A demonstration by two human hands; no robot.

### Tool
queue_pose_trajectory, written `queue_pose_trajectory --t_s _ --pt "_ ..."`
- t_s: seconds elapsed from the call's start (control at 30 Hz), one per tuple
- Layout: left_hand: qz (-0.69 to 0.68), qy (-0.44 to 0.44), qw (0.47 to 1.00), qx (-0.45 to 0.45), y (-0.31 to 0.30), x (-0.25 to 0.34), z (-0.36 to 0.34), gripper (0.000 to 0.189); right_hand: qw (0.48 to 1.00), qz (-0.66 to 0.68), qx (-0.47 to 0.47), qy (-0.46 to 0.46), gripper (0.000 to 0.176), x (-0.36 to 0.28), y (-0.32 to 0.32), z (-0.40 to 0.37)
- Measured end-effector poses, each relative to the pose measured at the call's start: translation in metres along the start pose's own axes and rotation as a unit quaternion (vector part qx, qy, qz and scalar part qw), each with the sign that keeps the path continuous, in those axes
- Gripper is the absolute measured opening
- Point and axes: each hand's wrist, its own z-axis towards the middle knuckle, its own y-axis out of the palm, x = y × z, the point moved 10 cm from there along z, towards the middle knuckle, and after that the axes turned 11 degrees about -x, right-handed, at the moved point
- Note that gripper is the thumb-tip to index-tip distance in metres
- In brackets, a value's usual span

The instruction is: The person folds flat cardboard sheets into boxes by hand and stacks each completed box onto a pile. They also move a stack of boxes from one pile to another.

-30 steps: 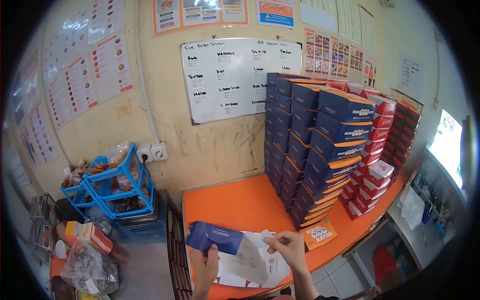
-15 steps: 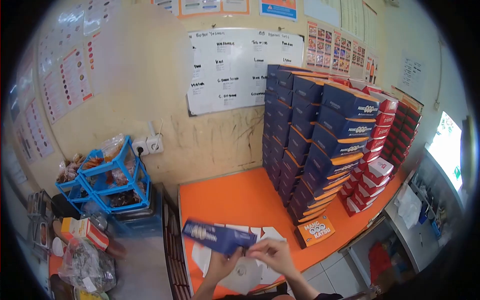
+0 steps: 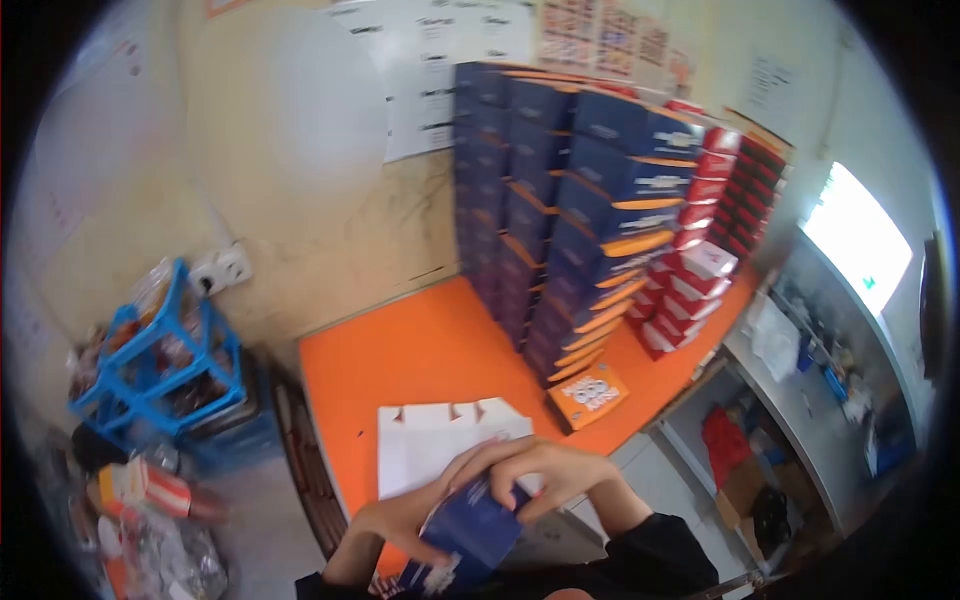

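A dark blue folding food box (image 3: 475,530) with a white print is held low, close to my body. My left hand (image 3: 400,517) grips it from the left, thumb on the printed side and fingers reaching along the upper edge. At the upper right, my right hand (image 3: 555,472) has its fingers bent over the box's corner. Both hands overlap near that top edge, so some fingertips are hidden. Beneath and beyond the hands lie flat white cardboard blanks (image 3: 430,440) on the orange table (image 3: 375,350).
Tall stacks of blue boxes (image 3: 600,210) rise at the table's back right, beside red-and-white boxes (image 3: 690,290). An orange box (image 3: 590,395) sits before them. To the left stand blue plastic racks (image 3: 160,370) with bagged goods. A metal counter (image 3: 800,400) runs along the right.
My view has swung right and down. The blue piece, previously flat and raised over the white blanks, is now nearer my body and shows a folded box shape, with both hands around it.
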Motion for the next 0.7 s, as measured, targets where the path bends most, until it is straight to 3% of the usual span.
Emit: queue_pose_trajectory --t_s 0.03,0.1,0.13,0.17,0.2,0.23,0.27,0.3,0.37,0.4,0.47,0.57,0.6,0.7 --pt "-0.05 -0.019 0.997 -0.057 0.009 -0.019 0.001 0.123 0.998 0.022 -0.043 -0.043 0.027 -0.01 0.007 -0.001" --pt "-0.026 -0.007 0.999 0.047 -0.015 -0.028 -0.03 0.117 0.964 0.239 0.113 0.003 0.053 0.02 -0.022 -0.038" --pt "-0.108 0.041 0.984 0.138 -0.018 0.003 -0.026 0.109 0.964 0.232 0.126 -0.017 0.069 0.022 -0.03 -0.052" --pt "-0.193 0.085 0.951 0.226 -0.021 0.026 -0.024 0.101 0.973 0.171 0.152 0.011 0.067 0.025 -0.025 -0.056" --pt "-0.05 0.085 0.956 0.276 -0.034 0.013 -0.026 0.094 0.977 0.107 0.177 0.043 0.066 0.033 -0.017 -0.055" --pt "0.092 0.091 0.938 0.321 -0.042 -0.003 -0.036 0.087 0.979 -0.059 0.185 0.056 0.061 0.02 -0.006 -0.037" --pt "0.084 0.101 0.948 0.29 -0.039 -0.012 -0.033 0.087 0.955 -0.219 0.183 0.076 0.058 0.004 0.005 -0.021" --pt "0.253 -0.013 0.922 0.293 -0.039 -0.021 -0.033 0.079 0.946 -0.237 0.2 0.095 0.058 -0.002 -0.002 -0.026" --pt "0.415 -0.104 0.86 0.276 -0.04 -0.019 -0.031 0.072 0.943 -0.272 0.093 0.169 0.047 0.002 0.008 -0.027" --pt "0.443 -0.12 0.847 0.266 -0.038 -0.02 -0.03 0.073 0.938 -0.28 0.102 0.178 0.047 0.003 0.001 -0.041" --pt "0.442 -0.113 0.852 0.256 -0.037 -0.025 -0.017 0.074 0.969 -0.19 0.144 0.069 0.025 -0.005 -0.013 -0.068" --pt "0.394 -0.088 0.875 0.267 -0.038 -0.034 -0.005 0.077 0.982 -0.13 0.137 -0.005 0.011 -0.032 0.021 -0.032" --pt "0.364 -0.077 0.887 0.274 -0.041 -0.035 -0.003 0.077 0.982 -0.129 0.14 -0.008 0.011 -0.033 0.019 -0.033" --pt "0.234 -0.039 0.92 0.31 -0.051 -0.043 -0.006 0.08 0.954 -0.133 0.257 -0.081 0.045 -0.055 -0.008 -0.054"
